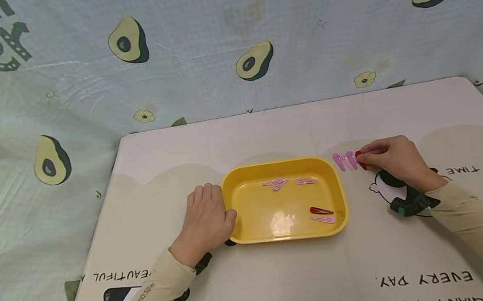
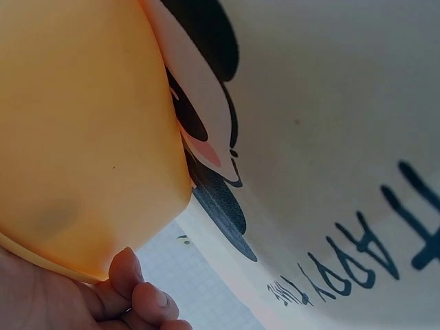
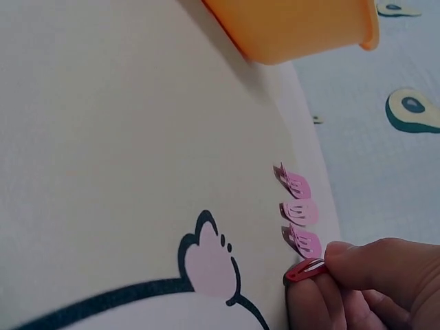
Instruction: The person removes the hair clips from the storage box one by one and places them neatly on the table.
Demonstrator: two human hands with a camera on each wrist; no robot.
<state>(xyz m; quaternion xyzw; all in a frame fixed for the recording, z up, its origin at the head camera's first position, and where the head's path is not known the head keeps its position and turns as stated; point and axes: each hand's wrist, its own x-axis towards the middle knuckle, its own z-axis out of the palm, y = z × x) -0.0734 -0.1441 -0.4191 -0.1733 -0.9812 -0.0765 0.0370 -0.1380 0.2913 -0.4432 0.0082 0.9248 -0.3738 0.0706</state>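
Observation:
A yellow tray (image 1: 263, 235) stands mid-table with several pink hair clips (image 1: 306, 181) and a dark red hair clip (image 1: 321, 210) inside. My left hand (image 1: 205, 221) grips the tray's left rim, the thumb over the edge; in the left wrist view its fingers lie at the rim of the tray's outer wall (image 2: 89, 137). To the tray's right, my right hand (image 1: 393, 161) pinches a red hair clip (image 3: 306, 271) between thumb and fingers. This clip is beside a row of three pink hair clips (image 3: 300, 212) on the table, at the row's near end in the right wrist view.
The table (image 1: 289, 278) has a pale cover printed with pandas and lettering. A curtain (image 1: 192, 74) with avocado prints hangs behind it and along the left side. A dark wrist strap (image 1: 413, 203) is on the right wrist.

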